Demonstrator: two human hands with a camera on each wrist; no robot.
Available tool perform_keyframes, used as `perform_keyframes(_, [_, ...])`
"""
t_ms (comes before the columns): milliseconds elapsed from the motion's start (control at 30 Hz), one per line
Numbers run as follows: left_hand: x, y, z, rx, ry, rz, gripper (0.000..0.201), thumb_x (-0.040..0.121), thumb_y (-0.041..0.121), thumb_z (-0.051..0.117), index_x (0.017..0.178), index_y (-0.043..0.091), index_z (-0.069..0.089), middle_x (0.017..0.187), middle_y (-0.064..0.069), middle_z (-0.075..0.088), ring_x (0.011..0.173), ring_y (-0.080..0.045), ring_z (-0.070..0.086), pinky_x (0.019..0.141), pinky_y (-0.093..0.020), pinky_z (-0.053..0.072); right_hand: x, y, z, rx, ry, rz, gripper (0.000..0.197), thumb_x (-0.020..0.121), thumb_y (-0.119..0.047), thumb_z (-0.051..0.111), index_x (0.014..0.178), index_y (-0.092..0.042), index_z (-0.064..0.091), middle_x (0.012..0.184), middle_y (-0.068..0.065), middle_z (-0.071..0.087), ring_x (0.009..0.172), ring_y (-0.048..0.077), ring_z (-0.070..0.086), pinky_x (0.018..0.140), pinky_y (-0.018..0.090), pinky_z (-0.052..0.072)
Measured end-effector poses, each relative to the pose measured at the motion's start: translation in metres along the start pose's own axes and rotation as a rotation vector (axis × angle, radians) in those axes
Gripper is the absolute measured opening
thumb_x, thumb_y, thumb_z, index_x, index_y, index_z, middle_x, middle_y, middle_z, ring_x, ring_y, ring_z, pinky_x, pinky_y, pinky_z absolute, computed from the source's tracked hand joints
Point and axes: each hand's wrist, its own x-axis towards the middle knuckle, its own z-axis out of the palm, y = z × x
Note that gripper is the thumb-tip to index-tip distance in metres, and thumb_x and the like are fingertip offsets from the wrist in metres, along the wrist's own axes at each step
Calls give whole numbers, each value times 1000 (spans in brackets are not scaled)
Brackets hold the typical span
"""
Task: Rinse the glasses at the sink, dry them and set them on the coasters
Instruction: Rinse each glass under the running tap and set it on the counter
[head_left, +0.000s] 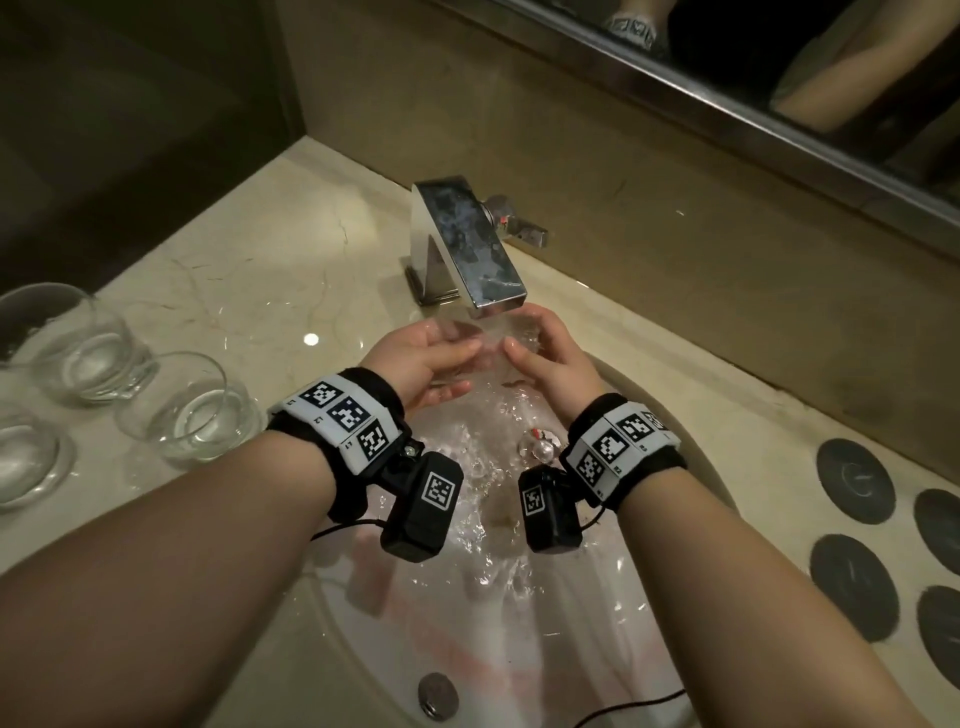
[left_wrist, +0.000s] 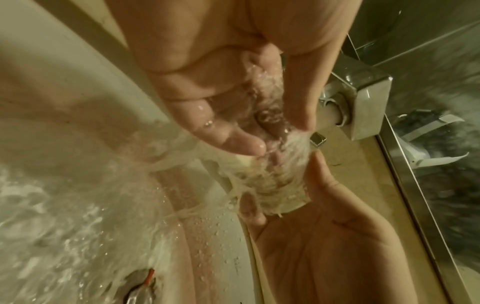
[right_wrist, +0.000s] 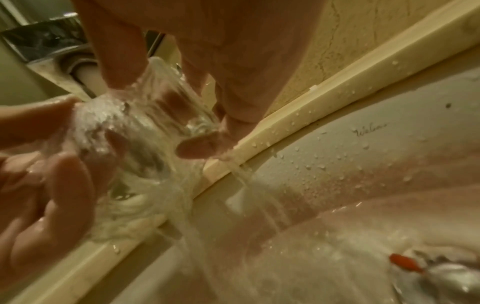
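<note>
A clear glass (head_left: 488, 332) lies tilted under the running chrome faucet (head_left: 467, 249), over the sink (head_left: 670, 415). My left hand (head_left: 457, 364) grips one end of it and my right hand (head_left: 524, 338) grips the other. In the left wrist view water foams over the glass (left_wrist: 272, 185) between the left fingers (left_wrist: 221, 133) and the right palm (left_wrist: 324, 236). The right wrist view has the glass (right_wrist: 135, 133) streaming with water, the right thumb (right_wrist: 197, 148) under it. Three more glasses (head_left: 192, 410) stand on the left counter. Several dark round coasters (head_left: 854, 488) lie on the right counter.
Water splashes down the basin toward the drain stopper (head_left: 540, 447). An overflow cap (head_left: 438, 696) sits at the near rim. The faucet lever (head_left: 524, 228) points right. A mirror (head_left: 779, 78) runs along the back wall, and a dark wall closes the left.
</note>
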Motion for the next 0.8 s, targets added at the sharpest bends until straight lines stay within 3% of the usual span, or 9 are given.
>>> perform_keyframes(67, [-1,1,-1,9,-11,10,17,86,4,62,98,15,59,89,1,71,82,-7,68,65,-19,56,4,-1,4,9,49,65,29,80,-39,60,108,-31,56,115,8,59,95,25,61,66,32,50])
perform_keyframes(133, [-1,1,-1,43,-30,13,19,83,1,63,98,13,58,93,-2,70,82,-10,68,66,-20,56,6,-7,8,-134,104,135,41,89,-55,47,113,-23,58,105,7,63,85,22,61,62,31,46])
perform_keyframes(200, [-2,2,1,73,-57,15,19,84,5,63,102,8,57,89,0,73,80,-8,69,63,-19,55,9,-12,10,-264,106,228,59,93,-64,25,99,-19,63,83,3,64,66,16,57,58,26,41])
perform_keyframes(267, [-2,2,1,65,-59,21,14,86,10,62,100,9,59,82,3,74,76,-5,70,58,-16,53,10,-17,11,-229,43,296,67,92,-68,16,94,-22,65,83,4,68,70,18,62,61,26,44])
perform_keyframes(367, [-1,2,0,65,-21,50,4,88,12,61,90,15,60,77,5,74,73,-3,68,57,-14,50,11,-13,10,-111,-1,276,49,95,-59,27,122,-24,50,120,8,61,101,25,61,68,30,48])
perform_keyframes(433, [-1,3,0,41,-18,45,3,89,14,60,92,15,61,81,3,74,74,-4,68,55,-13,49,7,-10,6,-86,-32,205,34,96,-43,45,126,-30,36,131,7,51,103,23,57,65,28,45])
perform_keyframes(500, [-1,4,0,2,-19,30,3,90,14,59,92,15,61,79,3,73,72,-4,68,49,-12,46,5,-5,2,-46,-82,175,43,87,-36,58,124,-34,35,131,8,50,97,22,57,64,27,43])
perform_keyframes(633, [-2,6,0,24,-15,38,3,89,14,60,88,17,61,76,3,73,68,-2,67,46,-11,44,0,-2,-4,85,-125,157,51,77,-24,66,122,-29,42,123,10,53,91,22,59,63,25,47])
perform_keyframes(800, [-1,6,-1,36,1,35,8,86,8,62,89,15,60,76,2,72,65,-2,67,46,-11,44,-1,-4,-4,49,-77,185,50,83,-29,67,127,-24,43,117,11,57,78,24,63,63,27,48])
